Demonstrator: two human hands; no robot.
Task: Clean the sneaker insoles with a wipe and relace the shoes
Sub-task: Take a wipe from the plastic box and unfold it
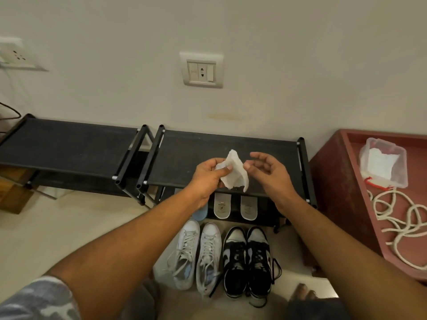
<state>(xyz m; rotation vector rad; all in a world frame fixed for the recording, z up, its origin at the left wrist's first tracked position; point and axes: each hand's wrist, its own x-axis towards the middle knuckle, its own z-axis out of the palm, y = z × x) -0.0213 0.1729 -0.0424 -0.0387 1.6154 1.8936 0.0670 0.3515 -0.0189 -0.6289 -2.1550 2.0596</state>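
Mid-frame, left hand (209,175) is pinching wipe (234,173) w/ thumb & fingers; right hand (269,173) is hovering half-open, empty, prob. to unfold it. Insoles (235,206) are waiting below.

Both forearms reached forward; the left hand (209,174) pinched closed with thumb over fingers, the right hand (268,172) hung loosely open beside it

left sleeve (39,299): short, grey-white camouflage | forearms bare | feet bare
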